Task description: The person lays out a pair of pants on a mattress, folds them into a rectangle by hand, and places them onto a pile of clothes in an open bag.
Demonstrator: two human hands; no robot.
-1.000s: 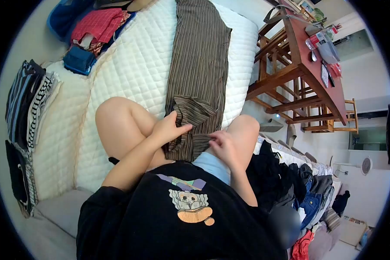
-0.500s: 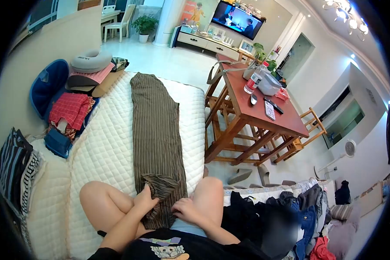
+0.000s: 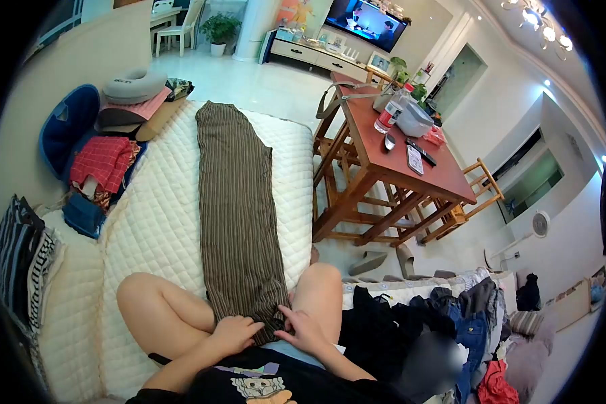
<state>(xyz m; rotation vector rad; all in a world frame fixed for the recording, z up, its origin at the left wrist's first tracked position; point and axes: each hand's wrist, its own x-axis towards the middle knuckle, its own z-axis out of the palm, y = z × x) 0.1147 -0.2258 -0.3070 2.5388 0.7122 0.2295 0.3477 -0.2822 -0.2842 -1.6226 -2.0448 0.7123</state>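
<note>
Striped garment [image 3: 239, 215], brown with dark lines, one item. Laid lengthwise on a white quilted mattress [image 3: 151, 229], far end near the mattress's far edge, near end between the seated person's bent knees. Body of the cloth flat; near end creased under the hands.

Left hand [image 3: 234, 334]: palm down on the near end, fingers extended close together over the fabric; whether they pinch it cannot be told. Right hand [image 3: 304, 331]: just beside the left, on the opposite side of the near end, index finger stretched along the cloth, thumb set apart from it, nothing visibly gripped between them.

Left of the mattress: stack of folded clothes [image 3: 19, 249], striped and patterned; dark blue folded bundle [image 3: 84, 215]; red checked cloth [image 3: 104, 161] beside a blue container [image 3: 55, 153]; grey ring-shaped cushion [image 3: 135, 89] beyond.

Right: wooden table [image 3: 384, 165] with red-brown top, carrying a bottle [image 3: 386, 121], a phone [image 3: 415, 160] and a plastic box [image 3: 415, 121]. Nearer the person, a loose heap: black clothing [image 3: 380, 330], blue denim [image 3: 473, 333], red cloth [image 3: 495, 385].
</note>
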